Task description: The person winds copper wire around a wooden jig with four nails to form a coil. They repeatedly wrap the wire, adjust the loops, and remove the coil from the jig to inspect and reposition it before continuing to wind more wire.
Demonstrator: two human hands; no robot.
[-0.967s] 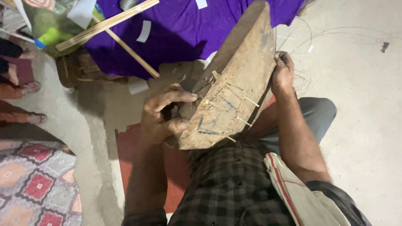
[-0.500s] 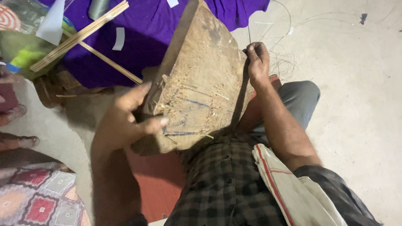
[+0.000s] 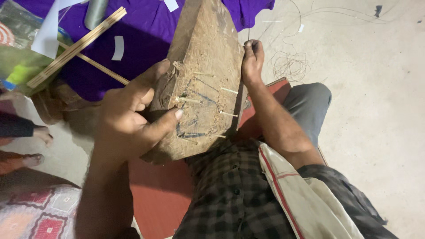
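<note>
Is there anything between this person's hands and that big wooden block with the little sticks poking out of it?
Nothing visible. The left hand grips the wooden block directly at its near left side, thumb beside the thin pegs. The right hand rests on the block's far right edge, seemingly pinching a thin wire.

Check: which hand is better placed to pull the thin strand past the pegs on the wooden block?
Right. The right hand already pinches the strand at the wooden block edge; the left hand is busy bracing it near the pegs.
</note>
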